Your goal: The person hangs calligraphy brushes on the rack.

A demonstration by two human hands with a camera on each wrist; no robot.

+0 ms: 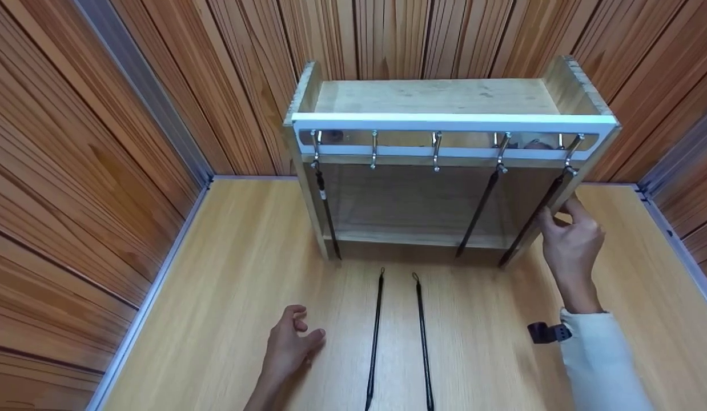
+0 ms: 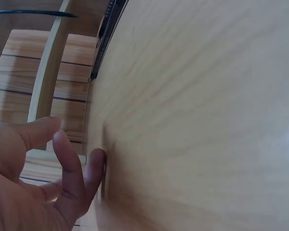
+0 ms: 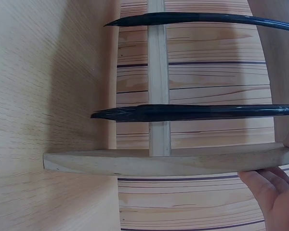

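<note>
A wooden shelf rack (image 1: 433, 97) stands at the back, with a white hook rail (image 1: 453, 120) across its front. My right hand (image 1: 573, 242) grips the rack's right side panel (image 3: 197, 163), thumb on one face and fingers on the other. From the hooks hang a calligraphy brush (image 1: 326, 211) at the left and two at the right, one brush (image 1: 478, 214) beside another brush (image 1: 530, 222), tips down. Two more brushes, one (image 1: 376, 337) left of the other (image 1: 424, 342), lie on the table. My left hand (image 1: 290, 345), loosely curled around nothing, hovers low to their left.
Wood-plank walls (image 1: 91, 142) enclose the table (image 1: 216, 319) at the back and both sides, with grey metal strips (image 1: 151, 291) along the edges. Two middle hooks (image 1: 436, 151) carry no brush. A black wrist camera (image 1: 547, 333) sits at my right cuff.
</note>
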